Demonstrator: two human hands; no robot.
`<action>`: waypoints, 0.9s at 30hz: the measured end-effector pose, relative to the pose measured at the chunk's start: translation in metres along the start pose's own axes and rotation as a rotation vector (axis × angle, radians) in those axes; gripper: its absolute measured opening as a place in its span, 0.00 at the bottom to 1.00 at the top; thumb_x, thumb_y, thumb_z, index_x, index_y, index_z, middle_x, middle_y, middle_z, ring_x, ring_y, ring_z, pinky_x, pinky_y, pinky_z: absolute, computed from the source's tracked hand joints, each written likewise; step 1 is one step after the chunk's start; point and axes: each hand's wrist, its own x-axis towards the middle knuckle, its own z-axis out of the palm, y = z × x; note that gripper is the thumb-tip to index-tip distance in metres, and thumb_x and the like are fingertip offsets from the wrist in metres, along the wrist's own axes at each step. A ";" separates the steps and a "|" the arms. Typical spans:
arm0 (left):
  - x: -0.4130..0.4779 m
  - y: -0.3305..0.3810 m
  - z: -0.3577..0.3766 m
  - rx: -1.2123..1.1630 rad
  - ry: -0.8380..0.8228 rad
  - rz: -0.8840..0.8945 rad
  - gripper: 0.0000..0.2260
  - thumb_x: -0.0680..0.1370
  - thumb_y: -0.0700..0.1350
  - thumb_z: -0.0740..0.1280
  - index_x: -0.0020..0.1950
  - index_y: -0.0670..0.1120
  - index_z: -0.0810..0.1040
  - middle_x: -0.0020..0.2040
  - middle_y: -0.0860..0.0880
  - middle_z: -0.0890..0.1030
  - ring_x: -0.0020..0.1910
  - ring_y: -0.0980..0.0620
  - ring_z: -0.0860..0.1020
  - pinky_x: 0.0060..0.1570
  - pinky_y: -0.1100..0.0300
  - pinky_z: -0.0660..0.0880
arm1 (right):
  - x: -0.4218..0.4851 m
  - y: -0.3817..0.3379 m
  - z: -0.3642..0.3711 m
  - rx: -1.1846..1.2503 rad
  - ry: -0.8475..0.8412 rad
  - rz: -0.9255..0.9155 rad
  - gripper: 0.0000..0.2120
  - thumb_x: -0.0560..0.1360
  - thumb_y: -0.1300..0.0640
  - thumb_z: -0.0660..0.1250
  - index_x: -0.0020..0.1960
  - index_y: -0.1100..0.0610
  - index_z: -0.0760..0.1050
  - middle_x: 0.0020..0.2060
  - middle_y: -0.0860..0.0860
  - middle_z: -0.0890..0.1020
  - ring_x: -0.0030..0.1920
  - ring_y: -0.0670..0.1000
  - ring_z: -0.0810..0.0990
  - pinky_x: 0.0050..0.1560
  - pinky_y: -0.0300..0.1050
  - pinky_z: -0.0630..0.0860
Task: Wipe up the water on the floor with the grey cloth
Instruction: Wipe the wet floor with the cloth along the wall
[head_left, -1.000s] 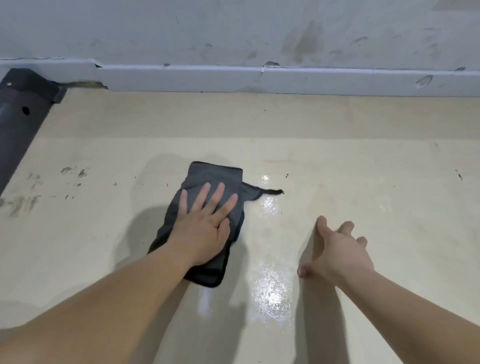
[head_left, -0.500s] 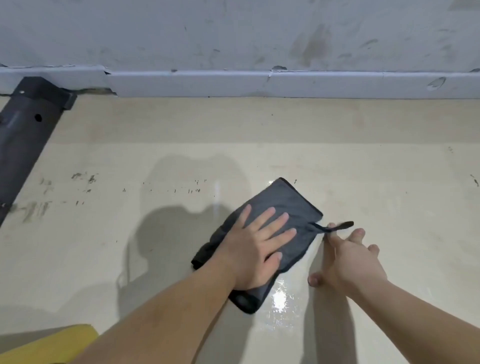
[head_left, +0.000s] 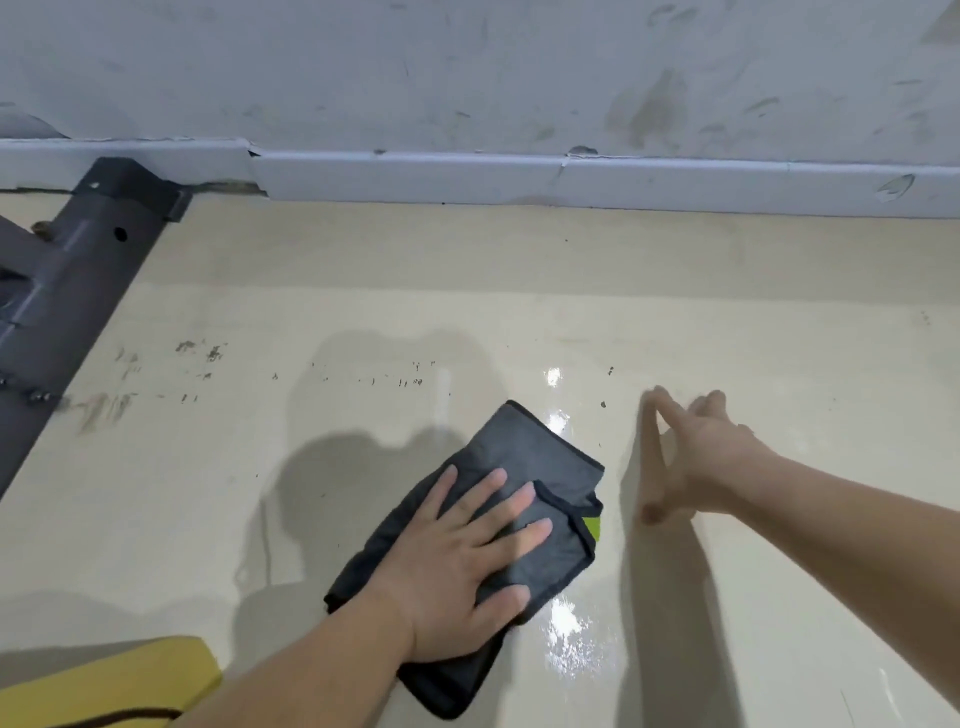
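Observation:
The grey cloth (head_left: 540, 457) lies folded on the beige floor (head_left: 519, 291), with a small yellow-green tag at its right edge. My left hand (head_left: 462, 566) presses flat on its near half, fingers spread. My right hand (head_left: 696, 462) rests to the right of the cloth, fingers apart, fingertips and thumb touching the floor, holding nothing. Glossy water (head_left: 566, 644) shines just right of the cloth's near end. Smaller wet glints (head_left: 555, 395) sit beyond its far corner.
A grey wall with a white skirting board (head_left: 571, 179) runs across the back. A dark metal beam (head_left: 67, 280) lies diagonally at the left. A yellow object (head_left: 114, 686) pokes in at the bottom left. Dark scuff marks (head_left: 197, 358) dot the floor at left.
My left hand has slid the cloth right and toward me, over the wet patch. The cloth's loose corner has folded back onto it. My right hand has stayed planted on the floor.

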 end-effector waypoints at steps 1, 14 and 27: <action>0.005 -0.007 -0.003 0.012 0.001 -0.036 0.29 0.82 0.66 0.46 0.82 0.66 0.44 0.81 0.62 0.34 0.78 0.56 0.26 0.77 0.41 0.29 | 0.004 0.000 0.007 0.033 0.009 0.012 0.62 0.50 0.40 0.84 0.74 0.37 0.49 0.67 0.54 0.57 0.63 0.64 0.69 0.51 0.58 0.81; 0.167 -0.084 -0.065 -0.033 0.218 -0.538 0.27 0.83 0.63 0.40 0.82 0.62 0.41 0.84 0.56 0.39 0.82 0.49 0.35 0.77 0.36 0.35 | 0.035 0.001 0.020 0.177 0.040 0.107 0.73 0.53 0.49 0.88 0.79 0.33 0.39 0.78 0.50 0.43 0.75 0.65 0.50 0.52 0.63 0.81; 0.223 -0.024 -0.062 0.088 0.177 0.369 0.25 0.85 0.57 0.51 0.82 0.55 0.61 0.83 0.54 0.58 0.83 0.48 0.51 0.80 0.39 0.45 | 0.040 0.002 0.022 0.129 -0.008 0.084 0.74 0.55 0.44 0.87 0.81 0.38 0.36 0.82 0.56 0.38 0.79 0.70 0.46 0.69 0.67 0.72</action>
